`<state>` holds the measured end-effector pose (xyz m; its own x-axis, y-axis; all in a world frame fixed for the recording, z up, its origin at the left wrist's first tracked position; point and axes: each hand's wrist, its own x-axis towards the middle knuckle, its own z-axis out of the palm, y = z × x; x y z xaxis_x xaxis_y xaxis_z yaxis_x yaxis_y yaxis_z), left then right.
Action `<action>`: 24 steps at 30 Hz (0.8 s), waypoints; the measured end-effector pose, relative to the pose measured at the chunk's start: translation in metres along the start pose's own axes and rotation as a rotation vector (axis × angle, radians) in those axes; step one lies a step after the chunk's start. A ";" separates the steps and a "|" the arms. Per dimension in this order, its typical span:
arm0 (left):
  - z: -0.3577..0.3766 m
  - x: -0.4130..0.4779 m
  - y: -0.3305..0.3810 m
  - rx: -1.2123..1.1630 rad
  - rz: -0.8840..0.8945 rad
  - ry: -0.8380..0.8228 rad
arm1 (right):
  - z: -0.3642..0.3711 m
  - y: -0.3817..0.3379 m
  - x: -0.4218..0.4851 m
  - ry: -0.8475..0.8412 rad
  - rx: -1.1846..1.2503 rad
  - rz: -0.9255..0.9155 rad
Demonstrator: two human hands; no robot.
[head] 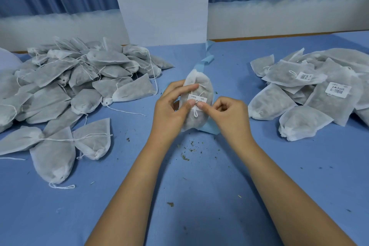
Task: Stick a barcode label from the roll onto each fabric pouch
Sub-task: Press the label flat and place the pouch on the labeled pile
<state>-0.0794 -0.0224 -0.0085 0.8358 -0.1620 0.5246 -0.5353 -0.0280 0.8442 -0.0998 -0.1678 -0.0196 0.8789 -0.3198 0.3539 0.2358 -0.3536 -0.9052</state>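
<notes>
A grey-white fabric pouch (201,84) is held upright over the middle of the blue table. My left hand (169,106) grips its left side, with the thumb pressing on a white barcode label (198,99) on the pouch's front. My right hand (229,112) has curled fingers, and its index fingertip presses the label's lower right edge. A blue backing strip (207,60) from the label roll trails behind and under the pouch toward the wall. The roll itself is hidden.
A big heap of unlabelled pouches (79,78) with loose drawstrings lies on the left. A pile of labelled pouches (319,90) lies on the right. Herb crumbs (185,158) dot the blue table (199,195). A white panel (161,6) stands against the back curtain.
</notes>
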 end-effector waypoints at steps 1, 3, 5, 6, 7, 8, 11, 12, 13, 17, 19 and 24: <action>-0.001 0.001 0.001 -0.017 -0.004 0.011 | 0.000 0.000 0.001 0.039 -0.019 0.001; -0.002 0.001 0.003 -0.064 -0.011 0.025 | 0.000 0.000 0.002 0.071 0.069 0.023; -0.002 0.001 0.004 -0.104 -0.022 0.031 | -0.001 -0.003 0.003 -0.002 0.217 0.075; -0.001 0.000 0.005 -0.131 -0.031 0.037 | -0.002 -0.004 0.003 -0.064 0.310 0.099; 0.000 0.000 0.005 -0.168 -0.045 0.048 | -0.003 -0.005 0.003 -0.119 0.414 0.120; 0.001 0.000 0.006 -0.216 -0.065 0.062 | -0.003 -0.006 0.002 -0.151 0.497 0.133; 0.004 0.001 0.005 -0.294 -0.121 0.131 | -0.004 -0.008 0.000 -0.131 0.570 0.136; 0.004 0.001 0.004 -0.302 -0.139 0.161 | -0.003 -0.008 0.000 -0.137 0.560 0.135; 0.003 0.002 0.003 -0.311 -0.161 0.188 | -0.003 -0.009 0.000 -0.163 0.531 0.134; 0.004 0.004 0.001 -0.333 -0.223 0.231 | -0.003 -0.010 -0.003 -0.250 0.439 0.123; 0.006 0.003 0.000 -0.299 -0.226 0.202 | -0.006 -0.011 0.000 -0.199 0.453 0.154; 0.024 0.001 0.003 -0.108 -0.111 0.093 | -0.021 -0.007 0.012 -0.055 0.482 0.258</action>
<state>-0.0831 -0.0465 -0.0081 0.8992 -0.0715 0.4316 -0.4275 0.0659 0.9016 -0.0998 -0.1872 -0.0046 0.9509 -0.2913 0.1047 0.1613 0.1776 -0.9708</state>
